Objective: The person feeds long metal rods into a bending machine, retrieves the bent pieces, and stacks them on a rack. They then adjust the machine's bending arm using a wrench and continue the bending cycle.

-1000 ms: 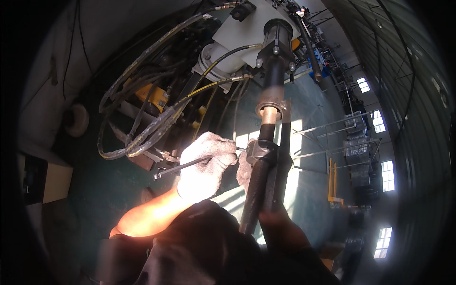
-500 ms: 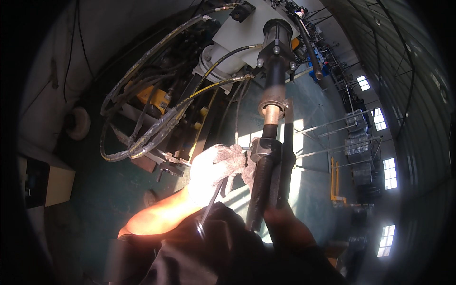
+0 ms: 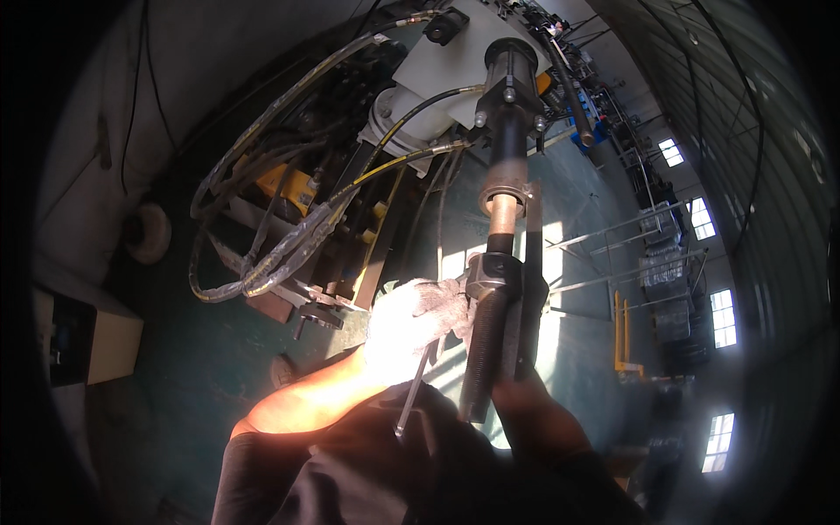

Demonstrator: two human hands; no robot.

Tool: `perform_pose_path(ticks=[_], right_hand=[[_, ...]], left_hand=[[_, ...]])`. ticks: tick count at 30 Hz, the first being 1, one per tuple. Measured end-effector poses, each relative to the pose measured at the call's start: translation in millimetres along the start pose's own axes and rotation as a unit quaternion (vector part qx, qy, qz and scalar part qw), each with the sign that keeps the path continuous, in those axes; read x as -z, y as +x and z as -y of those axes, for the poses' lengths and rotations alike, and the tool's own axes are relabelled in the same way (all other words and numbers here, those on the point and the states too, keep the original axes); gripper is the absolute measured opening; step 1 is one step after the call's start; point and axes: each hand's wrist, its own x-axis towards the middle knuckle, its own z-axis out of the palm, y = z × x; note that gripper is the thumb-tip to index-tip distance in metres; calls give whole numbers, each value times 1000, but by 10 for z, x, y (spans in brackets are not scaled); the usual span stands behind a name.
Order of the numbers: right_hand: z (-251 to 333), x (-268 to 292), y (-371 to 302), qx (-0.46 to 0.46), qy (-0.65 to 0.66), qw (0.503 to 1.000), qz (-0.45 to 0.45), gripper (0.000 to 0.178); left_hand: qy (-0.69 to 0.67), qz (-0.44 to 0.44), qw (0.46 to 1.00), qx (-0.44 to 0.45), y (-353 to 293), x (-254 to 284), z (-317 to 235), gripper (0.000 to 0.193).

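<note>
My left hand [image 3: 420, 315], in a pale knitted work glove and washed out by sunlight, is closed around a slim metal rod [image 3: 413, 398] that slants down toward my clothing. Its fingers are up against the left side of a dark collar [image 3: 492, 276] on a thick threaded shaft [image 3: 486, 354]. Above the collar, a bare metal rod [image 3: 503, 217] enters a black cylinder [image 3: 509, 149]. A flat dark bar [image 3: 532, 297] runs along the shaft's right side. From the lower right my right forearm [image 3: 547, 424] reaches behind the bar; the shaft and bar hide most of that hand.
Hydraulic hoses [image 3: 262, 271] loop down at the left beside a yellow part [image 3: 293, 185] and machine framework. A pale machine body [image 3: 437, 70] stands behind the cylinder. Farther right are metal rails [image 3: 612, 234] and a yellow frame [image 3: 623, 337]. A box-shaped cabinet [image 3: 114, 337] is at far left.
My left hand has moved slightly right and down, closer against the collar. The slim rod in it has swung to the right at its lower end. The right forearm has barely moved.
</note>
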Motion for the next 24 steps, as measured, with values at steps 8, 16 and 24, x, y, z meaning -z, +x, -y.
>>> perform_pose_path(ticks=[8,16,24], right_hand=[[-52,-12,151,9,93,995,27,34],[81,-70,205,-114,355,923,97,57],[-88,8,142,-68,220,970,73,49]], left_hand=[[27,-101,992,-71,24,6,-25,23],[-134,-124,981,-60,148,-65,34,17],[-243,-161,952,88,182,77,-8,39]])
